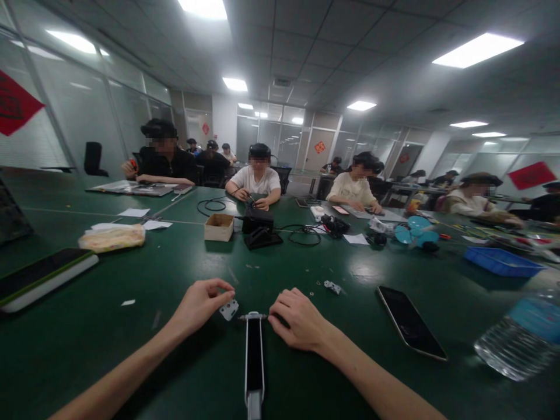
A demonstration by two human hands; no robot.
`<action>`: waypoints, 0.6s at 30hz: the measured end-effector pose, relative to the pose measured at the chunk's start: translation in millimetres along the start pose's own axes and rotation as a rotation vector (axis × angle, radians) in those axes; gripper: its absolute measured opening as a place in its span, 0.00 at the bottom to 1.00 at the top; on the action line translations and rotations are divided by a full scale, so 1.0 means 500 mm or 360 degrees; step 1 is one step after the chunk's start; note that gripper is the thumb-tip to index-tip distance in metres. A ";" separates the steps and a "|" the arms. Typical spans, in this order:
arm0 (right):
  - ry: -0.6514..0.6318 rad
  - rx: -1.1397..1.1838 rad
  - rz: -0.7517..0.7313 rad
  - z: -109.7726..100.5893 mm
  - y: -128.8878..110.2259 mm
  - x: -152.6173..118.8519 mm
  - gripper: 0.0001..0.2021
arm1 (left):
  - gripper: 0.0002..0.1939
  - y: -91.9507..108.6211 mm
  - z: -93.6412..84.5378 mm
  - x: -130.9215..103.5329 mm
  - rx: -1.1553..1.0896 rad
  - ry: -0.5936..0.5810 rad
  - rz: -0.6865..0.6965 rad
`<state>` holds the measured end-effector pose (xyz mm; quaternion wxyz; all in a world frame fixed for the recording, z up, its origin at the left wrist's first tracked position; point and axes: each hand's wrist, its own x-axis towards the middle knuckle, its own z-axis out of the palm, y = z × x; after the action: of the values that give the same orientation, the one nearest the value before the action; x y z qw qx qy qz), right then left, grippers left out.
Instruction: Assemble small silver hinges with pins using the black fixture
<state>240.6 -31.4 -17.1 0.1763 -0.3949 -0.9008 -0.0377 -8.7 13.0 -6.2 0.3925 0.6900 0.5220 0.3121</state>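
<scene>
A: What occupies the centre of the view?

B: A bar (254,359), dark-faced with pale edges, extends from the lower edge of view to between the hands. A thin rod (242,318) projects from both sides of its far end. The desk (196,379) beneath is green.

A: And the left hand (202,303)?

B: It lies left of the rod, thumb and forefinger narrowly spaced. A holed plate (229,310) shows just beside the thumb tip; whether the fingers (219,284) grip it cannot be told.

A: The right hand (300,321)?

B: Curled at the rod's right end, its fingers bent and close together. Contact with the rod, or a hold on it, cannot be confirmed.

A: Are other parts visible?

B: A second metal piece (332,286) lies beyond the right hand, with a small ring (312,293) between them.

A: And farther right?

B: A phone (409,321), dark screen upward; then a bottle (520,338) with a blue label. Behind the bottle sits a blue tray (510,269). An open box (219,229) stands toward the far side, before a seated person in white (265,185).
</scene>
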 end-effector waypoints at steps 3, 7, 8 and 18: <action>-0.0027 0.0018 0.0010 -0.003 -0.002 0.001 0.07 | 0.25 -0.004 0.000 0.000 0.0023 -0.0026 0.0016; -0.0027 0.0021 -0.0002 -0.003 -0.001 0.001 0.06 | 0.24 0.001 -0.001 -0.004 0.0101 -0.0074 0.0031; -0.0017 0.0020 -0.0005 -0.002 -0.001 0.001 0.05 | 0.23 0.002 -0.001 -0.005 0.0121 -0.0079 0.0034; -0.0004 -0.0019 -0.0067 0.008 0.003 0.001 0.06 | 0.21 -0.004 0.003 -0.005 0.0163 -0.0130 0.0014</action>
<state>240.0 -29.3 -20.8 0.1720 -0.3769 -0.9090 -0.0461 -8.8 10.6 -8.6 0.3764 0.7236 0.5177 0.2582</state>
